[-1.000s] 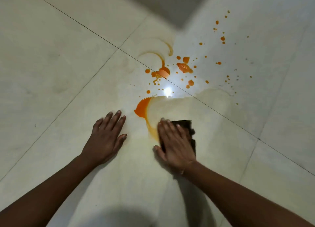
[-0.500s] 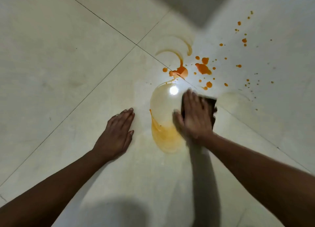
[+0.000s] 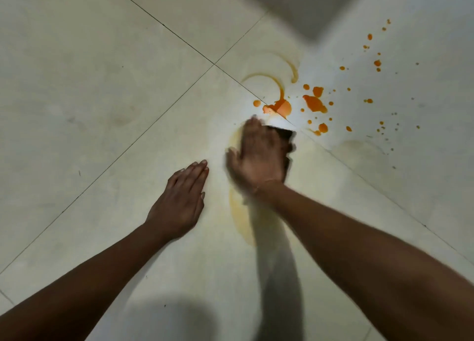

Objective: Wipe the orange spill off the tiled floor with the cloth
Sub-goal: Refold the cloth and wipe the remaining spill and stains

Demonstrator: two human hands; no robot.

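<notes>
Under right hand (image 3: 259,158), cloth (image 3: 284,135) on tiled floor (image 3: 102,89)

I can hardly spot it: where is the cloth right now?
In the head view the dark cloth lies right of centre, pressed under the flat right hand, just short of the big orange puddle.

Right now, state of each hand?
Left hand: open, flat on the floor, holding nothing.
Right hand: open, fingers straight, pressing the dark cloth onto the floor; blurred.
</notes>
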